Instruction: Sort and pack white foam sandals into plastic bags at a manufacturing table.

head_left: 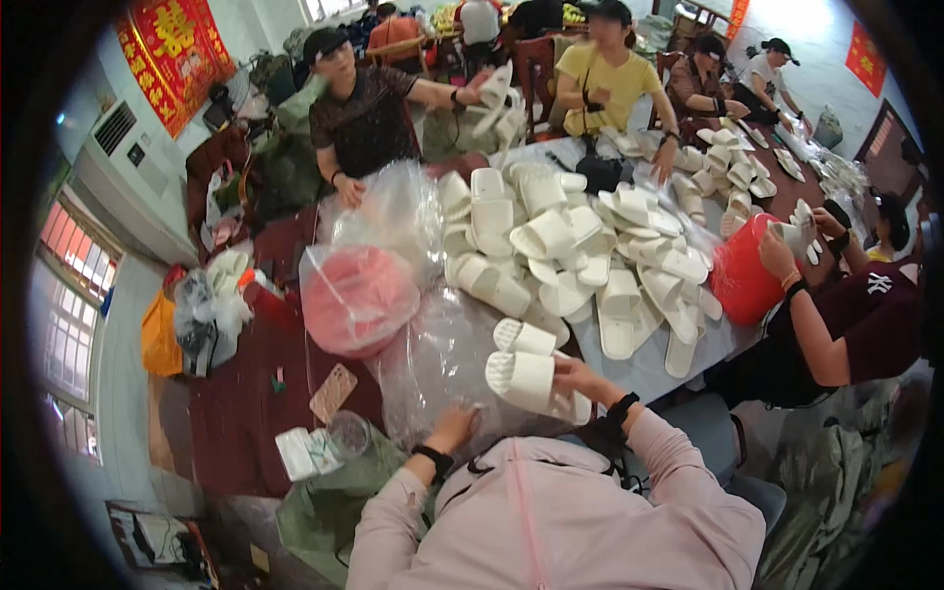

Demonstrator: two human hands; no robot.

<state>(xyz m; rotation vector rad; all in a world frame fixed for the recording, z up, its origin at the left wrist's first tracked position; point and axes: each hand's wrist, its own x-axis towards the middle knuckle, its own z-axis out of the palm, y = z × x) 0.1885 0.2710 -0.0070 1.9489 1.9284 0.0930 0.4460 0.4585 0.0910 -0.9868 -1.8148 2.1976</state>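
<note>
In my right hand (582,378) is a pair of white slippers (521,381), gripped at one end over the table's near edge. My left hand (455,429) is closed on the near edge of a large clear plastic bag (440,344), which lies flat on the table in front of me. Part of the bag runs under the slippers. Just beyond stands a big heap of white slippers (551,231). To the left of the bag sits a round pink bundle (360,300) wrapped in clear plastic.
Near my left arm are a phone (333,393), a clear cup (349,433) and a white packet (307,453). A red bag (744,270) stands by a co-worker on the right. Across the table, a person in yellow (612,84) and one in dark clothing (362,118) handle slippers.
</note>
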